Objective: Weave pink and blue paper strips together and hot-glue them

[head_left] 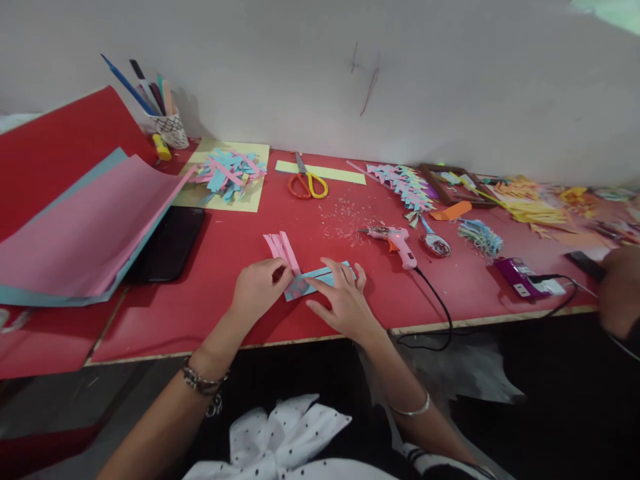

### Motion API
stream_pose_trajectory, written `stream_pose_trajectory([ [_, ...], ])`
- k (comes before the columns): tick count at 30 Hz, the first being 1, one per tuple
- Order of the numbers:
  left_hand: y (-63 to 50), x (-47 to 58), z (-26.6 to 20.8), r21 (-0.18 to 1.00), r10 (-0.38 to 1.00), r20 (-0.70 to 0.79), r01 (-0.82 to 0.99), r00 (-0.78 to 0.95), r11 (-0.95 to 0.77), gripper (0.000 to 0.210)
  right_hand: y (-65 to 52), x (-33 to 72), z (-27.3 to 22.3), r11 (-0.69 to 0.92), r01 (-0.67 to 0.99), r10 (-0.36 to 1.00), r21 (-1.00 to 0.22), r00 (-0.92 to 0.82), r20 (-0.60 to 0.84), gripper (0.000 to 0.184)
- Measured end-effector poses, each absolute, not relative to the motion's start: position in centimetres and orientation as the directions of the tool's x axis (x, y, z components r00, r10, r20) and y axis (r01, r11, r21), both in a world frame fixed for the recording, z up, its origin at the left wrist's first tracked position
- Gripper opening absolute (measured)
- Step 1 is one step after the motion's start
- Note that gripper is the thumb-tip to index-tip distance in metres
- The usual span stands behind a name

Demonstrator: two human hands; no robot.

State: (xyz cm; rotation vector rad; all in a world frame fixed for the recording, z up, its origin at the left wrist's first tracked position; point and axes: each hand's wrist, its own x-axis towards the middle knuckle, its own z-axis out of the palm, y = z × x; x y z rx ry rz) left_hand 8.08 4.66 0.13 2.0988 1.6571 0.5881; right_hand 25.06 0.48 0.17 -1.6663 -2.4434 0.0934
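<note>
Pink paper strips lie fanned on the red tabletop, touching the left end of light blue paper strips. My left hand is closed in a pinch where pink and blue meet; its fingertips grip paper there, though they partly hide which strip. Spread fingers of my right hand rest on the blue strips and press them against the table. Dark gaps show between some of the blue strips. Part of the blue paper is hidden under the right fingers.
Scissors, a pink glue gun with a black cord, and a spoon-like tool lie beyond. Cut paper bits sit on yellow sheets. Large sheets overlap a black phone-like slab. Another person's hand is at right.
</note>
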Motion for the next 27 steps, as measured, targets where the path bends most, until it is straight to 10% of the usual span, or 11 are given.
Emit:
stream_pose_trajectory([
  [11,4.7,8.1,0.4,0.517,0.978,0.051,0.832,0.204,-0.201,0.022,0.8,28.4,0.4,0.132,0.987,0.977,-0.091,-0.114,0.178,0.039],
  [19,4.7,8.0,0.0,0.55,0.972,0.095,0.803,0.214,-0.231,0.028,0.4,24.1,0.3,0.392,0.903,0.919,-0.176,-0.376,0.118,0.044],
  [27,4.8,8.1,0.2,0.525,0.976,0.058,0.825,0.212,-0.21,0.023,0.6,27.4,0.0,0.202,0.972,0.972,-0.118,-0.184,0.145,0.042],
])
